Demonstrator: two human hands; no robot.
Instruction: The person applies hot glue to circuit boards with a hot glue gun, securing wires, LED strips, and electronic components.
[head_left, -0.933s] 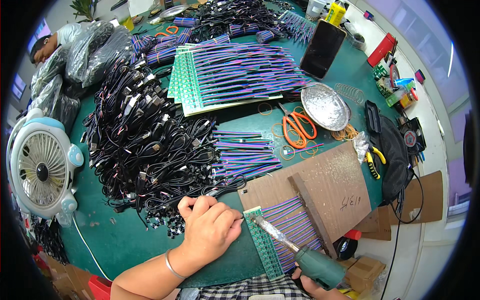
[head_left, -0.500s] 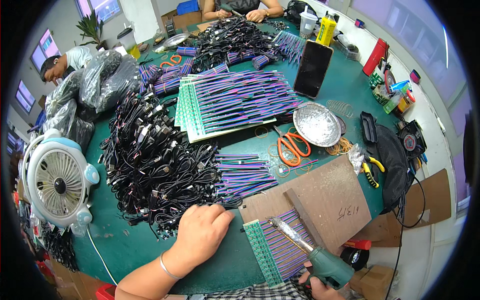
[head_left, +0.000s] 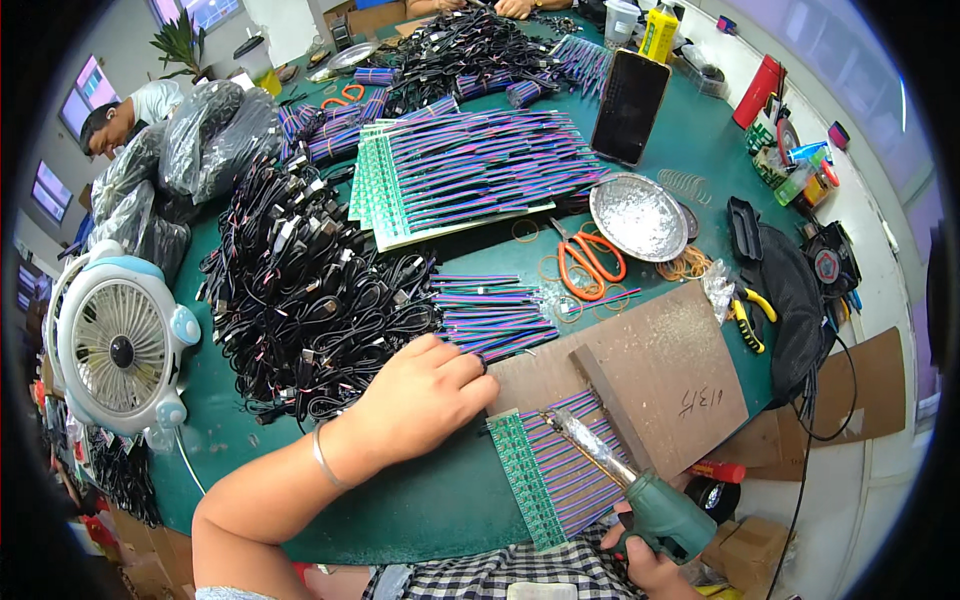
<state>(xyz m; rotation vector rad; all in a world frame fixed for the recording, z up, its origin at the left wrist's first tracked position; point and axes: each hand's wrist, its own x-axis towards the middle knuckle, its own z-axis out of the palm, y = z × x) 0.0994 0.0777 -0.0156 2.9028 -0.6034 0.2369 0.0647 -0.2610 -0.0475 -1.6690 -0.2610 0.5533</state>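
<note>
My right hand [head_left: 645, 562] grips a green soldering gun [head_left: 668, 518], its metal barrel pointing up and left over a row of purple-blue wires [head_left: 575, 462]. Those wires run from a green circuit board panel [head_left: 525, 485] near the table's front edge. A dark bar [head_left: 612, 412] lies across the wires on a brown board [head_left: 690, 375]. My left hand [head_left: 430, 395] is closed beside the brown board's left corner, back of the hand up; whatever its fingers hold is hidden. Just beyond it lie a heap of black cables [head_left: 320, 300] and loose striped wires [head_left: 495, 315].
A stack of wired panels [head_left: 480, 180] lies farther back. Orange scissors [head_left: 590, 265], a metal dish [head_left: 640, 217] and yellow-black pliers [head_left: 750, 320] are to the right, below an upright phone [head_left: 630, 107]. A fan [head_left: 120, 345] stands left. Another person's hands [head_left: 515, 8] show at the far edge.
My left hand has moved right and a little away from me, up to the brown board's corner. The soldering gun stays over the wires with little change. The view has shifted slightly.
</note>
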